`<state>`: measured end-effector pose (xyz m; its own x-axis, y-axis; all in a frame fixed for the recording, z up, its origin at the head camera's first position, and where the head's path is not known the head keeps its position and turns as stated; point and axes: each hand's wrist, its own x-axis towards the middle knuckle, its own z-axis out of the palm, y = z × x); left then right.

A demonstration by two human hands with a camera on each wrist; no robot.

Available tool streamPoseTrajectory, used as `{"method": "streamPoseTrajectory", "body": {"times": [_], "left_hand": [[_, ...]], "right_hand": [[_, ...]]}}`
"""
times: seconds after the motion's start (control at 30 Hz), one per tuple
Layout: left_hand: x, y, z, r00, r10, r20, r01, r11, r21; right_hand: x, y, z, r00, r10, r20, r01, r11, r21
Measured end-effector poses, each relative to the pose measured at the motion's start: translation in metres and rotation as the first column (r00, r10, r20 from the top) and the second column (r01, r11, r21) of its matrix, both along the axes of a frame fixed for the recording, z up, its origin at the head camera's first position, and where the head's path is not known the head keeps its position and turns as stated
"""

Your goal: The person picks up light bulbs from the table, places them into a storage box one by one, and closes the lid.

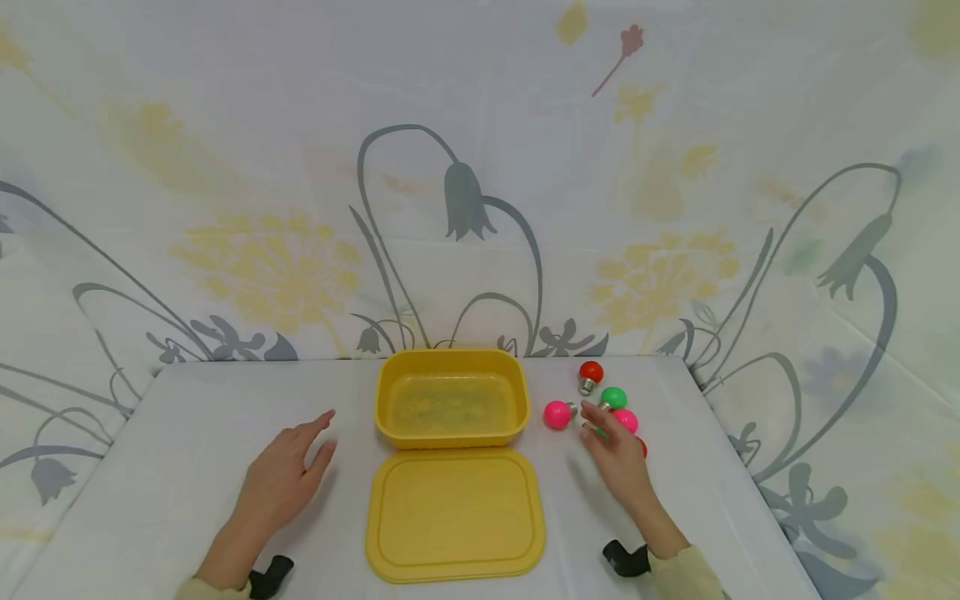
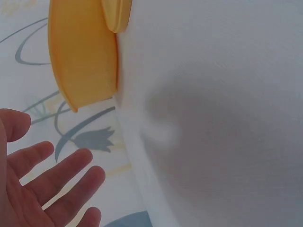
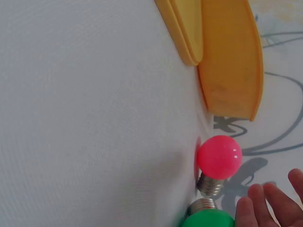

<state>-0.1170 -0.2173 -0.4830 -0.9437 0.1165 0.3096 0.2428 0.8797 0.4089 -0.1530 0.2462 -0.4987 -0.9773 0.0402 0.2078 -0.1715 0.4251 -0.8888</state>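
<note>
Fingers fan loosely apart on the left hand, and we see nothing in their grip; it hangs over the left side of the tabletop, short of the yellow container. Across we go to the right hand, its fingers mostly straight, slightly parted, with nothing in hold that we can make out. Whether a fingertip brushes the lower green bulb, half hidden beneath, we honestly can't tell from here. Around it, towards the tabletop's far right corner, we've got a red bulb nearest the far edge, then an upper green bulb, a pink bulb beside that, and a second red bulb peeking out past the hand. In the way sits a lone pink bulb, between hand and container. And the container? Open-topped, midway along the far edge, its yellow lid lying flat just in front, towards the near edge.
</note>
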Motion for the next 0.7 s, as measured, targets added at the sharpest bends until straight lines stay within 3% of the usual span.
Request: {"method": "streamPoseTrajectory", "body": {"times": [0.23, 0.47, 0.7], "left_hand": [[-0.009, 0.008, 0.0, 0.998, -0.011, 0.07, 0.007, 0.998, 0.058], [-0.018, 0.013, -0.005, 0.996, -0.037, 0.076, 0.025, 0.988, 0.15], [-0.025, 0.015, -0.012, 0.994, -0.065, 0.09, 0.04, 0.964, 0.261]], "right_hand": [[-0.009, 0.003, 0.008, 1.0, -0.002, 0.015, 0.002, 1.0, 0.026], [-0.018, 0.006, 0.016, 0.999, -0.004, 0.038, 0.004, 1.0, -0.003], [-0.029, 0.013, 0.018, 1.0, 0.022, 0.019, -0.023, 0.998, 0.053]]}}
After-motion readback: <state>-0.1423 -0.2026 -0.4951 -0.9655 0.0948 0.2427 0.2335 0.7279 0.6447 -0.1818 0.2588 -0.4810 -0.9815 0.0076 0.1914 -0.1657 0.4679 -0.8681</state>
